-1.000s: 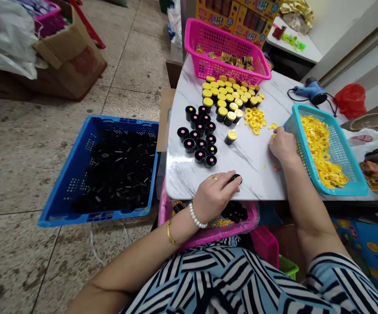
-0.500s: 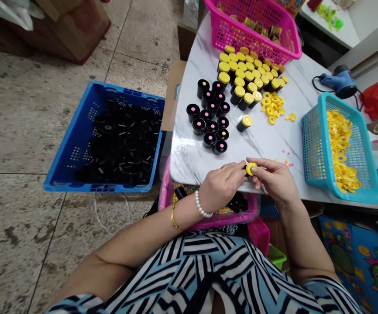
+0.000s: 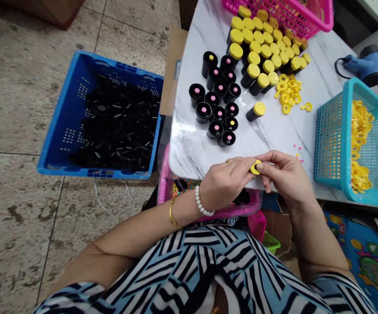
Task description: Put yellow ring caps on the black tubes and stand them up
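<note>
From here I see a yellow cap held at the table's near edge, pinched between the left hand and right hand. Beyond them, many yellow-topped tubes stand finished; pink-topped tubes remain uncapped. Yellow rings fill the teal basket right of the right hand.

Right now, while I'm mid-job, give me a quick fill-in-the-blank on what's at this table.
The small round piece pinched between the left hand and right hand is ____.
The cylinders in the blue crate on the floor are ____.
The bracelet beside the gold bangle on the left wrist is made of ____.
The basket holding yellow rings is ____.

Missing words: yellow; black; pearls; teal.
</note>
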The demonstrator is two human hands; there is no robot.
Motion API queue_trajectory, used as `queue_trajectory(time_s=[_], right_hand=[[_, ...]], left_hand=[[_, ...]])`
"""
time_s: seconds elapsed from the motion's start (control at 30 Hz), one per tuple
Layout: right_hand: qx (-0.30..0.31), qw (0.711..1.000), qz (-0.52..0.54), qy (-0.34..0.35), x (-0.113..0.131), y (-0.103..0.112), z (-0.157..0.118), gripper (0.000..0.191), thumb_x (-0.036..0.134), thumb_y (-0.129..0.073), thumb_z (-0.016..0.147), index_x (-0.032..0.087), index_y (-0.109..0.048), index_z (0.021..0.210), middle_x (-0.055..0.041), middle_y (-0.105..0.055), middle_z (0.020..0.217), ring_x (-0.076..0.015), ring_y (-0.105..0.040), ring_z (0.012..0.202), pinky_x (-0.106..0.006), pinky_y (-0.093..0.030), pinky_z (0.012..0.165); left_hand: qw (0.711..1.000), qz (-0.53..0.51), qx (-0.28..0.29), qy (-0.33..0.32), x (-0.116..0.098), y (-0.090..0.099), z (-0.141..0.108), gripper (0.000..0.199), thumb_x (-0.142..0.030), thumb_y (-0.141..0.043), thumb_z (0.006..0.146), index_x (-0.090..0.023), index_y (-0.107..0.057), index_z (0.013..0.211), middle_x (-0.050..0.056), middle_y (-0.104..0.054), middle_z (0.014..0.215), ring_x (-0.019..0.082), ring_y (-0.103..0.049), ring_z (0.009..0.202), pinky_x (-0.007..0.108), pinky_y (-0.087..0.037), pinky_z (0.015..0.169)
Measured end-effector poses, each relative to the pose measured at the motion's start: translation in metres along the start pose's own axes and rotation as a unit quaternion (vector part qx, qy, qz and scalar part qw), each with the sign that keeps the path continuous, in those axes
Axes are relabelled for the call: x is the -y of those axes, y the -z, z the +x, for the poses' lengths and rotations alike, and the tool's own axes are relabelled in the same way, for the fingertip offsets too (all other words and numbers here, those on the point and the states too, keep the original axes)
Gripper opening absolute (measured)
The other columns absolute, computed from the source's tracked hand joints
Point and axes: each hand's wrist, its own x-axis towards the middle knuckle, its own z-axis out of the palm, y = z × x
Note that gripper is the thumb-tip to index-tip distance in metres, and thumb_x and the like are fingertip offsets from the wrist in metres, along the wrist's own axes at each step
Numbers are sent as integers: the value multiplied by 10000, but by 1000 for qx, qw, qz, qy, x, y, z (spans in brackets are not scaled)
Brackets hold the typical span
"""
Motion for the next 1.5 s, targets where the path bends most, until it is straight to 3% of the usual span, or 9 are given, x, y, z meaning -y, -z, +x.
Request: queue_trajectory(time_s=[0.13, 0.3, 0.53, 0.77, 1.0, 1.2, 1.37, 1.5], right_hand=[[4, 1000, -20, -1, 1, 2, -2, 301, 372, -858, 818, 188, -742, 1026, 33, -632, 540, -100, -537, 382, -210, -442, 368], [25, 999, -13, -21, 2, -2, -2, 360, 419, -860, 817, 195, -669, 1024, 62, -598, 534, -81, -504, 353, -183, -381, 345], [44, 997, 24, -59, 3, -5, 0, 377, 394, -893, 784, 199, -617, 954, 52, -647, 619, -85, -554, 384, -180, -406, 353], [46, 995, -20, -82, 4, -2, 1, 359, 432, -860, 820, 211, -616, 962, 44, -635, 585, -101, -550, 387, -199, -435, 358], [0, 999, -19, -36, -7, -10, -8, 321, 445, -814, 866, 236, -588, 957, 33, -675, 674, -121, -639, 495, -223, -539, 465], [91, 994, -6, -58, -6, 5, 4, 371, 425, -847, 833, 211, -569, 953, 58, -645, 678, -88, -576, 470, -252, -567, 502], [108, 993, -11, -41, -6, 10, 8, 307, 365, -818, 877, 209, -569, 966, 32, -689, 725, -95, -637, 552, -202, -511, 527], [113, 991, -47, -61, 4, 9, 7, 309, 376, -798, 897, 220, -546, 982, 26, -700, 744, -121, -676, 600, -220, -534, 554]], left_hand=[[1000, 8, -4, 15, -1, 0, 0, 309, -279, -590, 1045, -118, -599, 1308, 89, -779, 1131, 169, -761, 1017, 269, -616, 887], [1000, -25, 10, 1, -2, 3, 4, 234, -218, -577, 1037, -143, -639, 1249, 71, -775, 1182, 165, -747, 1086, 275, -603, 965], [995, -79, 35, 52, -3, 8, 6, 224, -380, -615, 1035, -172, -675, 1091, 40, -786, 1081, 143, -756, 999, 241, -602, 897], [991, -93, 61, 80, -4, 5, 8, 207, -371, -578, 1044, -176, -639, 1075, 60, -747, 1027, 189, -716, 1008, 338, -593, 923], [993, -50, 81, 64, -5, 1, 6, 246, -372, -569, 1033, -131, -614, 1008, 95, -674, 942, 237, -638, 927, 380, -559, 831], [994, -26, 106, 29, 0, 1, 9, 214, -317, -649, 996, -106, -618, 1006, 103, -670, 953, 244, -618, 924, 371, -539, 837], [993, -20, 107, 40, 1, 1, 13, 219, -308, -702, 965, -105, -623, 942, 99, -661, 917, 246, -619, 908, 366, -518, 823], [992, -18, 117, 37, -3, 3, 17, 186, -273, -703, 961, -114, -621, 911, 85, -648, 877, 238, -621, 865, 353, -508, 781]])
